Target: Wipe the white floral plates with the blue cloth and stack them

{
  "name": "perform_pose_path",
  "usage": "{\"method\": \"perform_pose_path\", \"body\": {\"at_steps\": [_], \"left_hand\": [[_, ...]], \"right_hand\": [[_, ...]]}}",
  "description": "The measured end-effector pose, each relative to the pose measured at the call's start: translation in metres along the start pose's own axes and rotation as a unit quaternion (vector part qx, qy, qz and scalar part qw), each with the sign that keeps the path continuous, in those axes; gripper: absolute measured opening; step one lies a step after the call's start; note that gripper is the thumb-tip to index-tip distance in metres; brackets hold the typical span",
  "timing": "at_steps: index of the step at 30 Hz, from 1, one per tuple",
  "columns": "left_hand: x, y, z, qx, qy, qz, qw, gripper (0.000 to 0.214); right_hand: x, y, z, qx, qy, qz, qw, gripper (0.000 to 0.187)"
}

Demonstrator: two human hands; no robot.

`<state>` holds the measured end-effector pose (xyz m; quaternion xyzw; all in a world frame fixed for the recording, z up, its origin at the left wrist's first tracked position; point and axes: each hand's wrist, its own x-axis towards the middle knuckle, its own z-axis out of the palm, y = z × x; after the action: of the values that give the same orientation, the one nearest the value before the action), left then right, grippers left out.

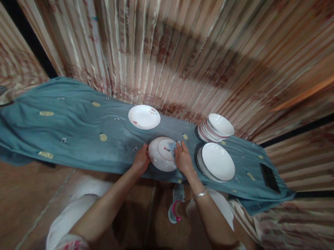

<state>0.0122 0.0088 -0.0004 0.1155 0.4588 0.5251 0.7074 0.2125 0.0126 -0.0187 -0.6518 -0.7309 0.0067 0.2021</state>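
A white plate point(160, 159) is held bottom side up over the front edge of the table, its foot ring and a small printed mark facing me. My left hand point(141, 159) grips its left rim, the fingers partly hidden behind it. At the right side, my right hand point(183, 158) presses a light blue cloth point(172, 145) against the plate's underside, fingers closed over the cloth. Just beyond lies another white plate point(144, 117) with a floral pattern, face up.
To the right stand a stack of white plates point(218, 162) and, behind it, a stack of bowls point(220, 125). A dark phone-like slab point(270, 178) lies near the right end of the table's teal cloth point(79, 134). Pleated curtains point(151, 46) hang behind.
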Motion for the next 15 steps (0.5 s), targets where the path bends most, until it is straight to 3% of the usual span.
{"method": "perform_pose_path", "body": {"at_steps": [9, 15], "left_hand": [[0.005, -0.002, -0.001, 0.003, 0.016, 0.012, 1.0, 0.025], [0.009, -0.007, -0.004, 0.003, 0.005, 0.032, 0.999, 0.026]], "right_hand": [[-0.048, -0.011, 0.0, 0.025, 0.046, -0.04, 0.998, 0.046], [-0.064, -0.033, 0.002, 0.011, 0.049, -0.082, 0.995, 0.045]]}}
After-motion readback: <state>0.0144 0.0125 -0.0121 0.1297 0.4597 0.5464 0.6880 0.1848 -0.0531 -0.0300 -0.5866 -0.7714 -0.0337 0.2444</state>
